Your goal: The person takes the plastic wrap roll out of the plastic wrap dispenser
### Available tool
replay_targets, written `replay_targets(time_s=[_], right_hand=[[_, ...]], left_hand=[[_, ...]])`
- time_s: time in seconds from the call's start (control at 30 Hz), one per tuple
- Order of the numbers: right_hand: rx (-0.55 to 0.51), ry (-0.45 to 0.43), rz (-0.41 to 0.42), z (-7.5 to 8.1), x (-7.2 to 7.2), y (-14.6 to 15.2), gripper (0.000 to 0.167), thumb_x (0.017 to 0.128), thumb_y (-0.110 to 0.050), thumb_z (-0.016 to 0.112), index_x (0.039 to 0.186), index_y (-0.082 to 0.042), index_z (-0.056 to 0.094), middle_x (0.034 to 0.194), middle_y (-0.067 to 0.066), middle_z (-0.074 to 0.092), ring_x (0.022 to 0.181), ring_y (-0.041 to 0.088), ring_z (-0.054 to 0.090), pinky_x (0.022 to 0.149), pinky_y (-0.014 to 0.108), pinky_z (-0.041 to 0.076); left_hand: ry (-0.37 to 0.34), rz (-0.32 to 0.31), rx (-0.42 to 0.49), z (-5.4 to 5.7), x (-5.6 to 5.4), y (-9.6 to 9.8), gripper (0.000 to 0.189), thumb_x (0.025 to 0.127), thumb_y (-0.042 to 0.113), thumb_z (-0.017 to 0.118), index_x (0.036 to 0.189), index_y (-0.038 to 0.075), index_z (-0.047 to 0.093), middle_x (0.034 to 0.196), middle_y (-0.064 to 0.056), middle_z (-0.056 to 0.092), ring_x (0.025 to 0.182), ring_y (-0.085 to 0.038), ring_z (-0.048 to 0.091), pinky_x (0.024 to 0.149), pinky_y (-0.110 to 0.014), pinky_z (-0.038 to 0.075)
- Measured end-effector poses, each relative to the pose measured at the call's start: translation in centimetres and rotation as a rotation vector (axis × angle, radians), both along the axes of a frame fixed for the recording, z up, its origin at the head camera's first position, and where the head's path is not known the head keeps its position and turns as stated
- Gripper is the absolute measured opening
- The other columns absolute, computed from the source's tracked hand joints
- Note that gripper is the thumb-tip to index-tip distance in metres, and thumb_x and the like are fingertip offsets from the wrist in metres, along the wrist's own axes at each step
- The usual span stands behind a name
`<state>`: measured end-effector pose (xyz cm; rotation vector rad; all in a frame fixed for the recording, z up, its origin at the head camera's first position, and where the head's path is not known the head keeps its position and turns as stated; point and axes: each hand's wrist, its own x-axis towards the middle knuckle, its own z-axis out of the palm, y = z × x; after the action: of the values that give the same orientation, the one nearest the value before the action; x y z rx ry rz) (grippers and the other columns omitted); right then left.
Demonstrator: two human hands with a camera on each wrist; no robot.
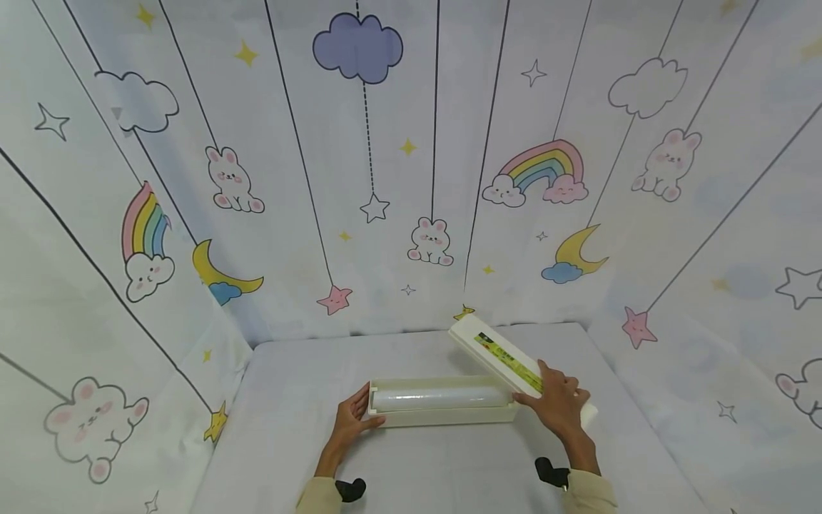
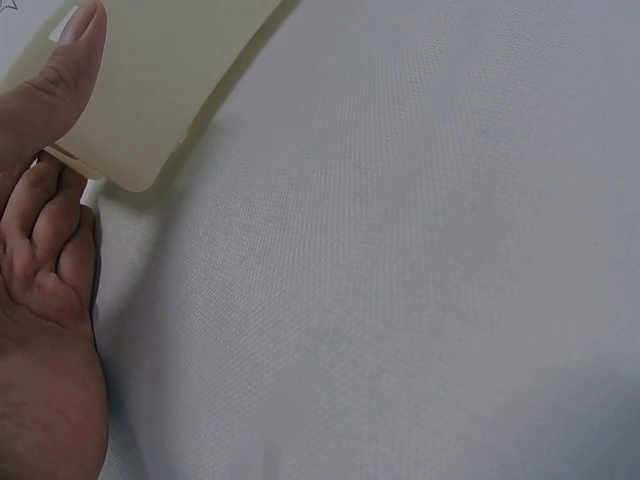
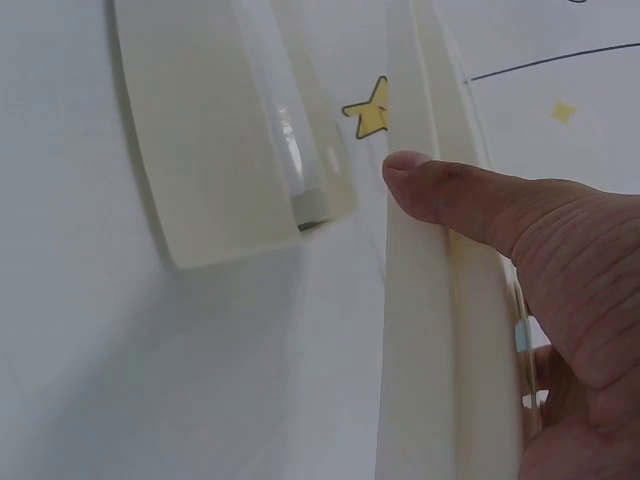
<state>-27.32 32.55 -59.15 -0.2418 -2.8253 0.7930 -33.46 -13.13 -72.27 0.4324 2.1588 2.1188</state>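
Observation:
A long cream plastic box [image 1: 449, 417] lies on the table with a roll of clear cling film [image 1: 430, 397] inside it. My left hand [image 1: 349, 422] grips the box's left end, thumb on the front wall and fingers round the far side; the left wrist view shows this box corner [image 2: 150, 100] close up. In my right hand [image 1: 559, 403] is the white lid [image 1: 472, 334], which bears a green and yellow label. Held at a slant, the lid is off the box, its far end up and to the left. The right wrist view shows my thumb pressing on the lid's side [image 3: 415, 320].
A white cloth covers the table [image 1: 443, 475]. Behind and to the sides hangs a pale backdrop [image 1: 385, 271] printed with bunnies, stars, clouds and rainbows. Black wrist mounts [image 1: 351, 490] sit at both cuffs.

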Motion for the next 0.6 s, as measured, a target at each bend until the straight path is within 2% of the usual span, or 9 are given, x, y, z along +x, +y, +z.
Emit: replay_targets(time_s=[0.23, 0.37, 0.47, 0.6], right_hand=[[0.011, -0.003, -0.007, -0.29, 0.03, 0.22, 0.104, 0.087, -0.038, 0.091, 0.165, 0.004, 0.037, 0.146, 0.04, 0.055, 0.122, 0.06, 0.044, 0.097, 0.077, 0.028], [0.013, 0.005, -0.019, -0.38, 0.03, 0.38, 0.103, 0.086, -0.038, 0.091, 0.165, 0.003, 0.038, 0.145, 0.04, 0.056, 0.121, 0.059, 0.044, 0.098, 0.077, 0.028], [0.015, -0.002, -0.026, -0.36, 0.07, 0.56, 0.103, 0.086, -0.038, 0.09, 0.165, 0.002, 0.038, 0.145, 0.04, 0.055, 0.122, 0.06, 0.043, 0.099, 0.078, 0.028], [0.011, -0.031, -0.029, -0.25, 0.2, 0.7, 0.104, 0.088, -0.038, 0.089, 0.166, 0.002, 0.035, 0.148, 0.04, 0.053, 0.124, 0.06, 0.042, 0.1, 0.078, 0.027]], left_hand=[[-0.097, 0.036, 0.023, -0.18, -0.31, 0.16, 0.103, 0.08, 0.02, 0.099, 0.167, 0.005, 0.044, 0.171, -0.017, 0.045, 0.155, -0.016, 0.05, 0.113, -0.006, 0.045], [-0.049, 0.031, -0.007, 0.22, 0.02, 0.21, 0.099, 0.085, 0.017, 0.096, 0.166, 0.001, 0.042, 0.17, -0.022, 0.044, 0.156, -0.023, 0.052, 0.116, -0.01, 0.047], [0.014, 0.022, -0.022, 0.44, 0.31, 0.24, 0.094, 0.088, 0.013, 0.093, 0.165, -0.004, 0.041, 0.168, -0.028, 0.044, 0.155, -0.029, 0.053, 0.117, -0.013, 0.048], [0.031, 0.029, -0.023, 0.39, 0.29, 0.31, 0.093, 0.088, 0.011, 0.092, 0.164, -0.005, 0.041, 0.167, -0.03, 0.045, 0.154, -0.031, 0.055, 0.116, -0.013, 0.049]])
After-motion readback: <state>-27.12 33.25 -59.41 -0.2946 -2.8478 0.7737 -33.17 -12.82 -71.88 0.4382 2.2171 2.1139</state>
